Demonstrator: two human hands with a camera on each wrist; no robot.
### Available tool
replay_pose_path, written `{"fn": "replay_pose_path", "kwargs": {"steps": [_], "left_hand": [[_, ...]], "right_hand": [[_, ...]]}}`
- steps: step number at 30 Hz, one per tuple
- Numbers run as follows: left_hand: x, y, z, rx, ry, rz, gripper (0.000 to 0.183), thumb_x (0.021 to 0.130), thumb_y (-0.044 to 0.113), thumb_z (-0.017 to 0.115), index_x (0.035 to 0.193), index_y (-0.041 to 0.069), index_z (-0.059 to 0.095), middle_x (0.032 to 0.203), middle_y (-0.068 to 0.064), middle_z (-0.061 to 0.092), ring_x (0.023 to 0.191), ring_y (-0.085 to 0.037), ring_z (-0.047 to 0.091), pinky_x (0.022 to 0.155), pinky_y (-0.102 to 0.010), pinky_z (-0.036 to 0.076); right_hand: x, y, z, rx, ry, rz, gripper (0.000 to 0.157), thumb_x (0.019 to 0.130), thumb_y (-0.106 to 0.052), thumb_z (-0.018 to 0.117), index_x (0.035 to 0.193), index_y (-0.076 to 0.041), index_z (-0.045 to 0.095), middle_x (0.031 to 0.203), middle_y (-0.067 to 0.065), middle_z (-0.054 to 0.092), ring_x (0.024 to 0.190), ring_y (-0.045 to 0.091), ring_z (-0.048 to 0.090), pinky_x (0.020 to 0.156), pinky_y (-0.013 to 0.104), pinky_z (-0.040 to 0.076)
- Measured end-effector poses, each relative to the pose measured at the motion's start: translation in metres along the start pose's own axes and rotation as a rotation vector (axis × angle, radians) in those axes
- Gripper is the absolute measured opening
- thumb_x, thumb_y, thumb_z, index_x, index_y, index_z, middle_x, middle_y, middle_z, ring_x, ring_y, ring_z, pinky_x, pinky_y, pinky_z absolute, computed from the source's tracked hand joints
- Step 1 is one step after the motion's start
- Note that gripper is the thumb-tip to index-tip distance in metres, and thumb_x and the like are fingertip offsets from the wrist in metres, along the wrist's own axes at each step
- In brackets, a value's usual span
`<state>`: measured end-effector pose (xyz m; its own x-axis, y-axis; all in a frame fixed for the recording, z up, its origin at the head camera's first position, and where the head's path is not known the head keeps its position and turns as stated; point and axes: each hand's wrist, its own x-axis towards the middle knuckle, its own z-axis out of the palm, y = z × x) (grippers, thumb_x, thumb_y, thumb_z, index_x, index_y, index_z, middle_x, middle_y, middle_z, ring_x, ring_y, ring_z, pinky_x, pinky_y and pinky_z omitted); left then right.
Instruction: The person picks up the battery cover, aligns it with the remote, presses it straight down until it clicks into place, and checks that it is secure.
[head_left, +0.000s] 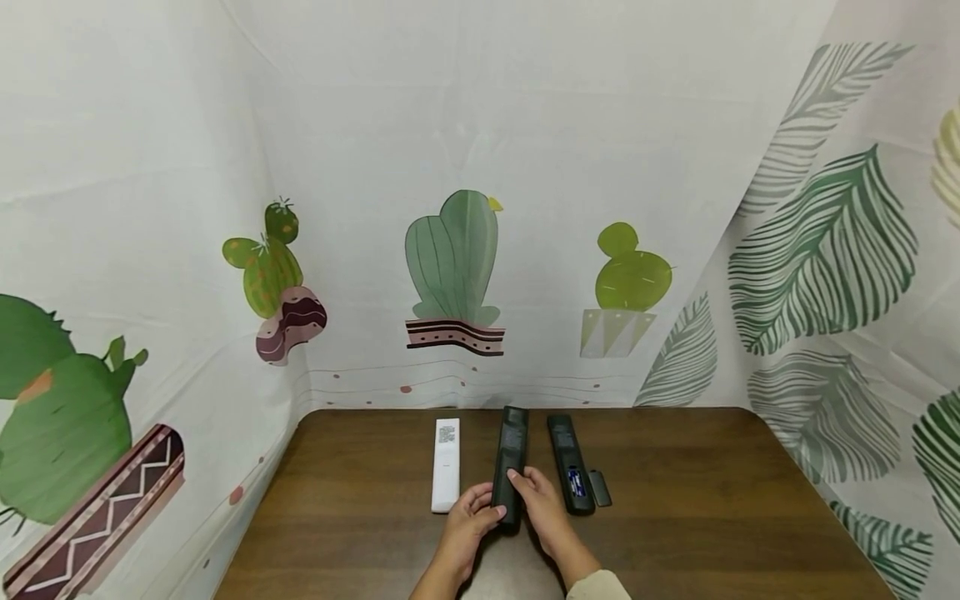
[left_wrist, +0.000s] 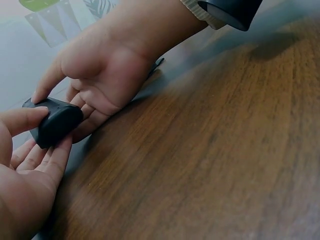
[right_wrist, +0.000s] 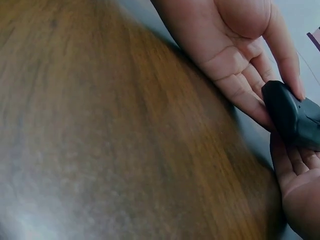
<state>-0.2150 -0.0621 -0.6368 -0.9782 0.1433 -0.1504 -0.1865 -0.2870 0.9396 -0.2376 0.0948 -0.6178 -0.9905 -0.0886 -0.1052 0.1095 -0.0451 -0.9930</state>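
Black remote [head_left: 512, 450] held two-handed, lower middle of head view

Black remote points up the frame, label side up, battery end toward the person, judging by the one beside it. Left hand [head_left: 467, 531] grips the near end: thumb on top, fingers underneath, probably to carry the weight. Right hand [head_left: 545, 512] grips it from the right of the frame, thumb flat on the upper face, fingers curled under; likely steadies it while the thumb bears on the back. Both wrist views show fingers below the near end, so that end looks raised off the desk [head_left: 697, 508], presumably for finger room.

Right of it: second black remote [head_left: 557, 442], back up, bay open, blue battery [head_left: 577, 482] showing; count too small to tell. Loose cover [head_left: 599, 488] sits at its right edge, likely so the pair stays together; can't tell if touching.

Left of it: white remote [head_left: 446, 471], also label up. Row layout probably keeps all within easy reach.

Farther out: printed cloth [head_left: 360, 125] behind the desk, likely a plain backdrop screen. Pale sleeve [head_left: 597, 586] at bottom.
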Motion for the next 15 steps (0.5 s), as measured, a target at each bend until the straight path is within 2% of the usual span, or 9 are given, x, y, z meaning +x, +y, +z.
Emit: {"fn": "replay_pose_path", "kwargs": {"steps": [8, 15], "left_hand": [[-0.0041, 0.001, 0.0004, 0.022, -0.008, 0.025, 0.056, 0.087, 0.005, 0.071, 0.136, -0.01, 0.049, 0.12, -0.015, 0.066, 0.1, -0.014, 0.065, 0.085, -0.026, 0.056], [-0.0032, -0.0003, -0.0001, 0.031, -0.014, 0.035, 0.055, 0.088, 0.005, 0.07, 0.136, -0.009, 0.049, 0.122, -0.016, 0.066, 0.101, -0.014, 0.065, 0.084, -0.024, 0.056]], "right_hand": [[0.0002, 0.0043, -0.0002, -0.035, -0.002, -0.001, 0.047, 0.103, -0.037, 0.056, 0.128, 0.003, 0.055, 0.112, 0.014, 0.073, 0.094, 0.014, 0.064, 0.084, 0.025, 0.05], [0.0023, 0.0049, -0.0013, -0.041, -0.008, 0.01, 0.046, 0.104, -0.035, 0.054, 0.13, 0.002, 0.053, 0.115, 0.015, 0.072, 0.097, 0.015, 0.064, 0.085, 0.026, 0.051]]}}
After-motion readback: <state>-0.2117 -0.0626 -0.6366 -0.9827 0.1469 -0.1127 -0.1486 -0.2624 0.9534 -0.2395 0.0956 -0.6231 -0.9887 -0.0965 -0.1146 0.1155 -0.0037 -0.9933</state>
